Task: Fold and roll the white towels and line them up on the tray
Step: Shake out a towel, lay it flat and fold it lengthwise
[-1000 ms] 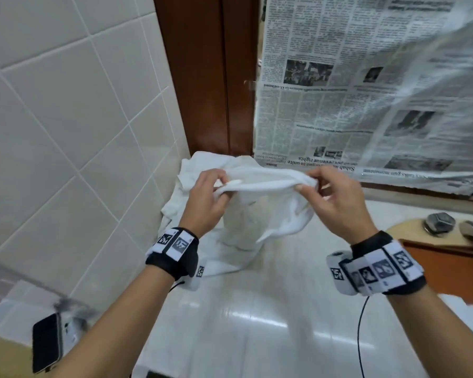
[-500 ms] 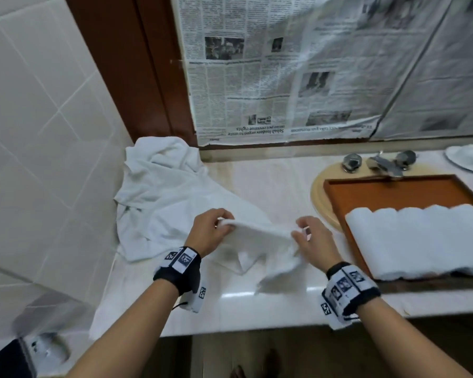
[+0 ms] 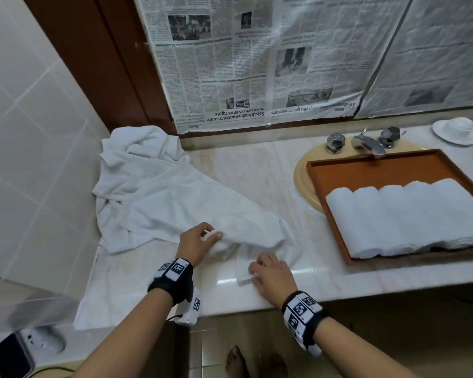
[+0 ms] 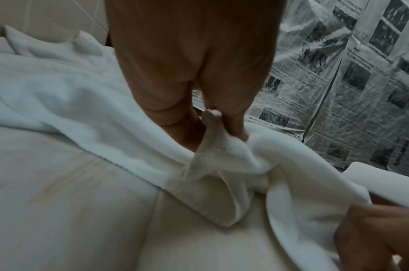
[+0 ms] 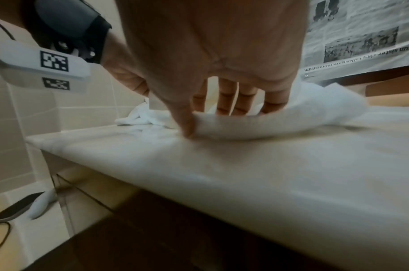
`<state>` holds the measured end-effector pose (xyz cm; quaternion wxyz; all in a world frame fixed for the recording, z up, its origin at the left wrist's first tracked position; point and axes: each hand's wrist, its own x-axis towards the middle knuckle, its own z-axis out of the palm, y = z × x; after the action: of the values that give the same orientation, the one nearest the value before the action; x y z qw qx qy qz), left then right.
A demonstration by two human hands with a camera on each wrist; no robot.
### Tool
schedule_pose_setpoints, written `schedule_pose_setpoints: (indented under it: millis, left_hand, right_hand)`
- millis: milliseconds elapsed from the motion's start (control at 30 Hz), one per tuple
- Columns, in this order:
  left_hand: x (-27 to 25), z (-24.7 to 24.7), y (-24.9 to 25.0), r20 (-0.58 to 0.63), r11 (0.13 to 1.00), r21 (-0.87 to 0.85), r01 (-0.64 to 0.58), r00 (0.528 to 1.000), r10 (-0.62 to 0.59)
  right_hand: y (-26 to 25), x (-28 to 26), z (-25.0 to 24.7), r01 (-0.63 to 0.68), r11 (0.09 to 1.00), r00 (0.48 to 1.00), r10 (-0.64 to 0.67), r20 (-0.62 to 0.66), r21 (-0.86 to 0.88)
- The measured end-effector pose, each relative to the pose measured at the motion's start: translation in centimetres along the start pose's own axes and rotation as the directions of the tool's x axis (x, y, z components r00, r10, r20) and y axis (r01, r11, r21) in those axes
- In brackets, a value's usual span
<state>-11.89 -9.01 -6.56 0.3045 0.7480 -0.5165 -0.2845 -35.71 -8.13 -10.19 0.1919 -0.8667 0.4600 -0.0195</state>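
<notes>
A small white towel (image 3: 260, 241) lies crumpled on the marble counter (image 3: 257, 175) between my hands. My left hand (image 3: 202, 238) pinches its left corner (image 4: 212, 124) between thumb and fingers. My right hand (image 3: 260, 274) pinches the towel's near edge (image 5: 245, 124), with the thumb at the counter. A brown wooden tray (image 3: 388, 167) sits over the basin at right and holds several rolled white towels (image 3: 404, 216) in a row.
A heap of loose white towels (image 3: 145, 186) lies at the back left against the tiled wall (image 3: 25, 148). Taps (image 3: 366, 141) and a white dish (image 3: 456, 129) stand behind the tray. Newspaper (image 3: 284, 55) covers the wall behind. A phone (image 3: 10, 358) lies low at left.
Both hands have brought the towel down from mid-air onto the counter near its front edge. The head view swung right and down, bringing the tray into sight.
</notes>
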Motion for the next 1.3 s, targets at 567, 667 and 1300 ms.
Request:
schedule_pose_setpoints:
  millis: [567,667,1300]
  left_hand:
    - [-0.9,1.3,0.2,0.121,0.974,0.142,-0.177,0.98,0.161]
    - [-1.0,1.1,0.0,0.096,0.967,0.178,-0.182,0.981,0.167]
    - [-0.9,-2.1,4.3,0.094,0.937,-0.309,-0.164,0.975,0.202]
  right_hand:
    - [4.1,0.7,-6.2,0.065,0.777,0.978,0.075,-0.194,0.626]
    - [4.2,1.0,-6.8,0.032,0.688,0.974,0.141,-0.176,0.725]
    - [5.8,3.6,-10.1,0.041,0.616,0.957,0.203,-0.209,0.786]
